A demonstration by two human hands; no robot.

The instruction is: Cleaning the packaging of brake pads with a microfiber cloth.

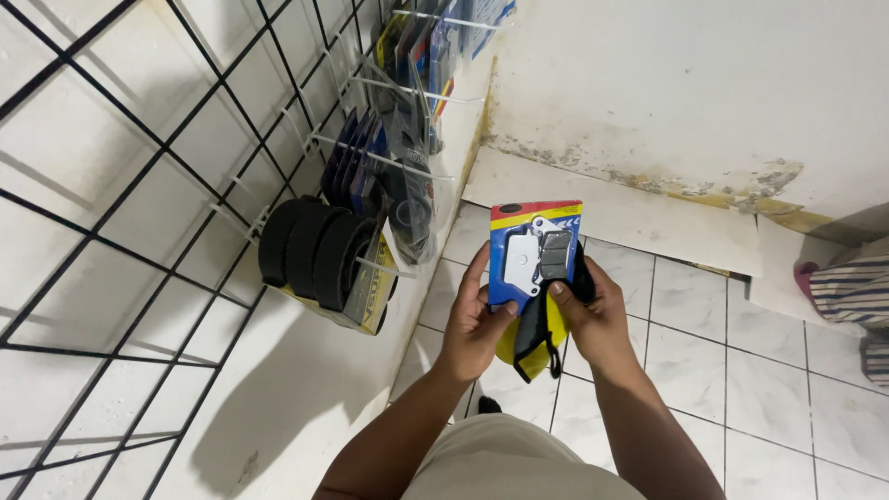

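I hold a blister pack (535,252) in front of me: a blue card with a red and yellow top and two flat grey pads under clear plastic. My left hand (474,319) grips its left lower edge, thumb on the front. My right hand (593,313) holds the right side, thumb on the pads. Under the pack, a yellow cloth with a black strap (535,344) hangs from my right hand.
A black wire grid rack (148,231) on the white tiled wall at left carries hooks with several packaged parts (407,111) and rolled black rubber items (319,255). White tiled floor (741,370) below. A striped cloth (857,292) lies at the right edge.
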